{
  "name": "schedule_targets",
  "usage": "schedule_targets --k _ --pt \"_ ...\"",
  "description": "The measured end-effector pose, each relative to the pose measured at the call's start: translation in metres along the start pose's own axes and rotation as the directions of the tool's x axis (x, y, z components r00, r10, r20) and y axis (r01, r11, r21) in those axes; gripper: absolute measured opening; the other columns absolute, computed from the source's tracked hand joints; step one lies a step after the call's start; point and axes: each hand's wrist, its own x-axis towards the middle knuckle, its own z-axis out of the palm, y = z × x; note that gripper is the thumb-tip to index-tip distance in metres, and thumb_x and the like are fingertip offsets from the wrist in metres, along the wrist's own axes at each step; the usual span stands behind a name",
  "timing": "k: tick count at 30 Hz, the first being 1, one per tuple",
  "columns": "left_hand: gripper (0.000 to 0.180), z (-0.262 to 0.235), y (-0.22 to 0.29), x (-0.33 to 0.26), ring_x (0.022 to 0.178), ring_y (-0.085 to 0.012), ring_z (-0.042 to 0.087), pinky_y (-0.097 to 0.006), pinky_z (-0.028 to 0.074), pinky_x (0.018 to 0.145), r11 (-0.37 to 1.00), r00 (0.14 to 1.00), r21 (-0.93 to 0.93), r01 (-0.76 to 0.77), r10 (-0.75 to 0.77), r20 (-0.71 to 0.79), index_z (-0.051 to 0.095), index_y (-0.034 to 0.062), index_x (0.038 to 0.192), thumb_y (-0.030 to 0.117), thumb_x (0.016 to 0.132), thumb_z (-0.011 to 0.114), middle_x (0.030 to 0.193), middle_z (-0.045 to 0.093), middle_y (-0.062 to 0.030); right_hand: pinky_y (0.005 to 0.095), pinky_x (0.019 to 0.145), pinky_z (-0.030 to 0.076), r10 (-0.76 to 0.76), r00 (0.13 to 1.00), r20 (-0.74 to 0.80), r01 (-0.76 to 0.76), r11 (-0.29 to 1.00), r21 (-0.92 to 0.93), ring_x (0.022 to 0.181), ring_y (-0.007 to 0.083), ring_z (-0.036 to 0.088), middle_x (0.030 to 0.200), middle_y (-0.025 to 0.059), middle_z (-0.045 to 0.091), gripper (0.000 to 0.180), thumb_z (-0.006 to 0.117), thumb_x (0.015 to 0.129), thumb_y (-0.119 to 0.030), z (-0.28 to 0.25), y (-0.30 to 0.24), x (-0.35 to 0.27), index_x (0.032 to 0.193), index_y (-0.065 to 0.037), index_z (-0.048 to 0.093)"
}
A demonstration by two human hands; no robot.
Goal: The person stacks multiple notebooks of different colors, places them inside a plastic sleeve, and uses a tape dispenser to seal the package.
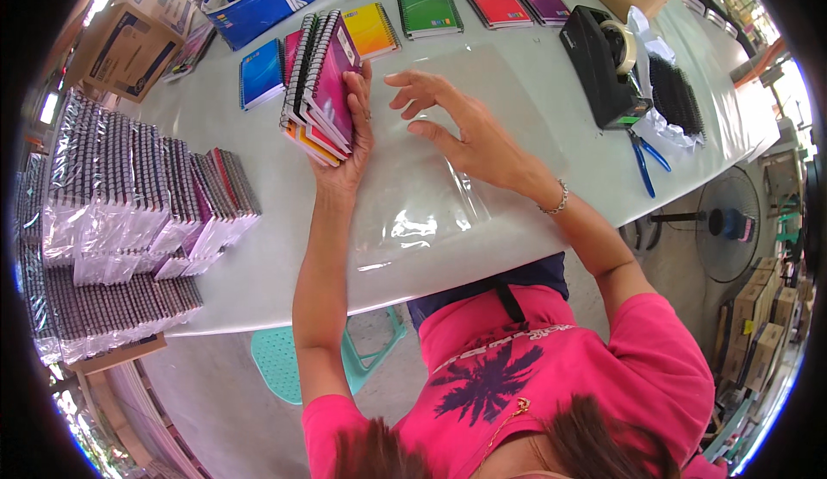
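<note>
A small stack of spiral notebooks (pixel 332 91), with a purple cover outermost and yellow and orange edges beneath, is gripped in my left hand (pixel 351 147). Its wire bindings point up and to the left. My right hand (pixel 448 121) hovers just right of the stack, fingers apart and holding nothing. Below both hands a clear plastic bag (pixel 422 212) lies flat on the table. Along the far side lie a blue notebook (pixel 261 74), a yellow one (pixel 370 29), a green one (pixel 429 9), a red one (pixel 497 3) and a purple one (pixel 540 1). A pink notebook is partly hidden behind the held stack.
Plastic-wrapped spiral notebooks (pixel 112 186) are piled high at the left. A black tape dispenser (pixel 603 65), blue-handled pliers (pixel 642 160) and a bundle of black wire bindings (pixel 676 96) sit at the right. Cardboard boxes (pixel 129 48) and a blue container (pixel 258 9) stand far left.
</note>
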Motion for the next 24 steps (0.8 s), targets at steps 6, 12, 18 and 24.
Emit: schedule_targets --k 6,12,18,24 --pt "0.066 -0.002 0.0 0.0 0.124 -0.0303 0.05 -0.045 0.047 0.103 0.99 0.998 0.126 -0.066 0.063 0.028 0.033 -0.0026 0.14 0.026 0.088 0.06 0.136 0.046 -0.0181 0.038 0.093 0.047 -0.075 0.997 -0.007 0.075 0.997 -0.02 0.099 0.0224 0.06 0.124 0.0113 0.053 0.059 0.063 0.082 0.002 0.0 -0.006 0.002 0.137 -0.012 0.046" --pt "0.057 -0.008 -0.005 -0.005 0.121 -0.0309 0.05 -0.044 0.048 0.1 0.871 0.985 0.464 -0.16 0.112 0.13 0.037 -0.0012 0.139 0.025 0.092 0.055 0.138 0.043 -0.0198 0.0399 0.097 0.046 -0.288 0.957 0.046 0.291 0.951 -0.1 0.109 0.0278 0.056 0.137 0.011 0.036 0.048 0.07 0.077 0.001 0.012 -0.021 0.013 0.122 -0.014 0.061" --pt "0.06 -0.014 -0.002 -0.002 0.118 -0.0331 0.052 -0.043 0.051 0.096 0.813 0.979 0.551 -0.188 0.107 0.176 0.033 -0.0006 0.142 0.027 0.093 0.055 0.14 0.04 -0.0215 0.0446 0.103 0.044 -0.282 0.958 0.048 0.279 0.958 0.063 0.117 0.0325 0.051 0.137 0.0117 0.033 0.039 0.074 0.076 -0.007 0.024 -0.017 0.006 0.114 -0.012 0.065" --pt "0.064 -0.009 0.0 0.001 0.117 -0.0356 0.053 -0.043 0.053 0.094 0.711 0.962 0.652 -0.263 0.142 0.233 0.029 0.0002 0.144 0.029 0.093 0.056 0.141 0.037 -0.0238 0.0469 0.103 0.044 -0.35 0.936 0.023 0.349 0.937 0.03 0.128 0.0325 0.042 0.139 0.0157 0.035 0.043 0.07 0.083 -0.016 0.023 -0.011 0.0 0.123 -0.005 0.057"
